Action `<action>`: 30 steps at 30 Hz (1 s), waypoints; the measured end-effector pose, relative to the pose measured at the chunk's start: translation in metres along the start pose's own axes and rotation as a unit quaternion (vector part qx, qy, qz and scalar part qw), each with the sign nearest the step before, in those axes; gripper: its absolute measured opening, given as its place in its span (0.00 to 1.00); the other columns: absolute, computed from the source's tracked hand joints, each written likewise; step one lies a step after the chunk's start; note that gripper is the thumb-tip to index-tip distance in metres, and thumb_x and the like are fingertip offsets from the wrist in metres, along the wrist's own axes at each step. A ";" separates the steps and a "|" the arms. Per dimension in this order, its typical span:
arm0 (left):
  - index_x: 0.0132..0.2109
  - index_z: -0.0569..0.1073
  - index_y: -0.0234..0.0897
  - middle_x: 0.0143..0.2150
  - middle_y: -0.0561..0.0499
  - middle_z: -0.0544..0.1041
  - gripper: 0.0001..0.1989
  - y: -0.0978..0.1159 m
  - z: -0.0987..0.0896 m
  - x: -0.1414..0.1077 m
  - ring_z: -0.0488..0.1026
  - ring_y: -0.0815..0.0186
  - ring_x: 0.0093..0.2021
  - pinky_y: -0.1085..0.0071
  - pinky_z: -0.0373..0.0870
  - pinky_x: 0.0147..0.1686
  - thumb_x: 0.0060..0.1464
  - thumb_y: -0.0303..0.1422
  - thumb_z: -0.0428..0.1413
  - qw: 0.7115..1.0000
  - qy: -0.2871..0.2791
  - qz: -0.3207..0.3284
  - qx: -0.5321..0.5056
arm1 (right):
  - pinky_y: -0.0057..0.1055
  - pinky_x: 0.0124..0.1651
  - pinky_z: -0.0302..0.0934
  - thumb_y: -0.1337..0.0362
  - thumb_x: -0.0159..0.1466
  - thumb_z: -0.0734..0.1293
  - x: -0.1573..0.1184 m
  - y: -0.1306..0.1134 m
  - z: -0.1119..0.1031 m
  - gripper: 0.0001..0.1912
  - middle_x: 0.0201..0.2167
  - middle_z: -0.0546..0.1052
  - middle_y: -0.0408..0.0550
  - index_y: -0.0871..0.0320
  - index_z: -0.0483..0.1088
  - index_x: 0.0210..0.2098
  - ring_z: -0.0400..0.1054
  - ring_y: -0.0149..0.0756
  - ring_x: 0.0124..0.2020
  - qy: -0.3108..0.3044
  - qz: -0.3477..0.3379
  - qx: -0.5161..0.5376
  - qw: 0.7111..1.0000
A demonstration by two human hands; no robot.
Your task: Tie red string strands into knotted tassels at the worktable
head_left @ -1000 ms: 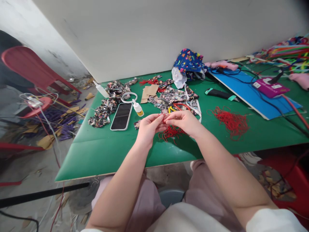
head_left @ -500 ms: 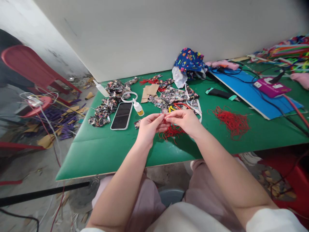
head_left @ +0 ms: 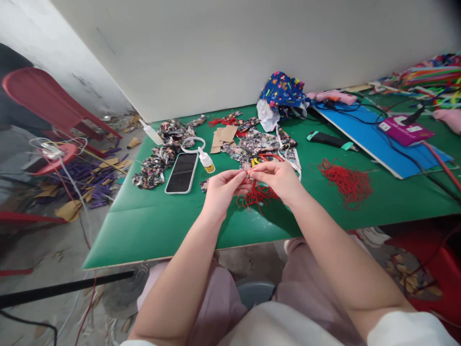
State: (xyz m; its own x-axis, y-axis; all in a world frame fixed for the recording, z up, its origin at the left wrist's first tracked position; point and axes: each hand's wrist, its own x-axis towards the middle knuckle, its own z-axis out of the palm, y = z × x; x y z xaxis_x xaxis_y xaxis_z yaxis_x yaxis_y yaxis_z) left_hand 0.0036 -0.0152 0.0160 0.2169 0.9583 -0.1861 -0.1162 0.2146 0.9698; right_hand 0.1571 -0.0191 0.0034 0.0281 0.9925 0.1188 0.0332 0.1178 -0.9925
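Seemingly, left fingers (head_left: 236,181) and right fingers (head_left: 265,167) clamp a red strand (head_left: 248,172) between their tips.

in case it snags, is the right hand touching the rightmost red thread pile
Apart; the head view shows green table between right hand and thread pile.

the bare left forearm (head_left: 187,259) and the bare right forearm (head_left: 334,245) reach forward and slant inward, a loose white cloth sleeve (head_left: 399,329) ending near the right elbow. the bare left hand (head_left: 221,190) has its thumb (head_left: 237,179) uppermost, pinched towards the index finger, the other fingers curled beneath. the bare right hand (head_left: 279,179) is turned more back-up, its thumb and index finger pinched as well; its remaining fingers are mostly hidden. the two sets of fingertips come together, though whether they touch cannot be told. both wrists look nearly straight.
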 end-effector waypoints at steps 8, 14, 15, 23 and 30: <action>0.33 0.77 0.32 0.25 0.51 0.78 0.13 0.001 0.001 -0.001 0.75 0.71 0.26 0.75 0.74 0.30 0.44 0.39 0.62 0.999 -0.005 0.000 0.034 | 0.35 0.46 0.64 0.60 0.51 0.71 -0.001 0.000 0.000 0.06 0.30 0.79 0.44 0.54 0.77 0.29 0.73 0.35 0.36 -0.008 -0.028 -0.013 1.000; 0.32 0.77 0.32 0.24 0.51 0.77 0.14 -0.002 0.001 0.000 0.74 0.71 0.25 0.73 0.73 0.29 0.42 0.40 0.63 0.999 -0.011 0.005 0.053 | 0.36 0.44 0.64 0.59 0.49 0.72 0.000 -0.002 -0.001 0.07 0.30 0.80 0.45 0.55 0.77 0.28 0.73 0.35 0.34 -0.001 -0.004 0.003 1.000; 0.31 0.77 0.32 0.24 0.51 0.77 0.14 -0.002 0.001 0.000 0.73 0.71 0.24 0.73 0.73 0.29 0.42 0.40 0.63 0.998 -0.013 0.006 0.056 | 0.36 0.44 0.65 0.59 0.48 0.73 0.000 -0.002 -0.001 0.08 0.29 0.80 0.45 0.55 0.77 0.27 0.72 0.35 0.34 0.002 0.002 0.009 1.000; 0.30 0.76 0.32 0.22 0.53 0.76 0.12 -0.001 0.002 0.000 0.71 0.73 0.21 0.75 0.70 0.25 0.42 0.38 0.63 0.998 -0.022 0.009 0.057 | 0.33 0.40 0.65 0.59 0.47 0.74 0.002 -0.002 -0.004 0.08 0.26 0.79 0.44 0.55 0.77 0.26 0.72 0.33 0.31 0.026 0.015 0.035 0.999; 0.30 0.76 0.32 0.21 0.53 0.75 0.12 -0.002 0.001 0.001 0.71 0.73 0.21 0.75 0.70 0.25 0.42 0.38 0.63 0.998 -0.022 0.007 0.053 | 0.33 0.38 0.63 0.58 0.47 0.74 0.002 -0.001 -0.007 0.10 0.27 0.79 0.44 0.55 0.77 0.27 0.70 0.32 0.28 0.060 0.030 0.037 0.997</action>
State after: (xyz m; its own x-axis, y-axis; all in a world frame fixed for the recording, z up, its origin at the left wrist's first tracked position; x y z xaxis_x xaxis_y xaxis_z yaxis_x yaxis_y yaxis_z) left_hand 0.0051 -0.0148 0.0144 0.2577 0.9516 -0.1676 -0.0171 0.1779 0.9839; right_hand 0.1647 -0.0170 0.0045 0.1475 0.9874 0.0567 -0.0454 0.0640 -0.9969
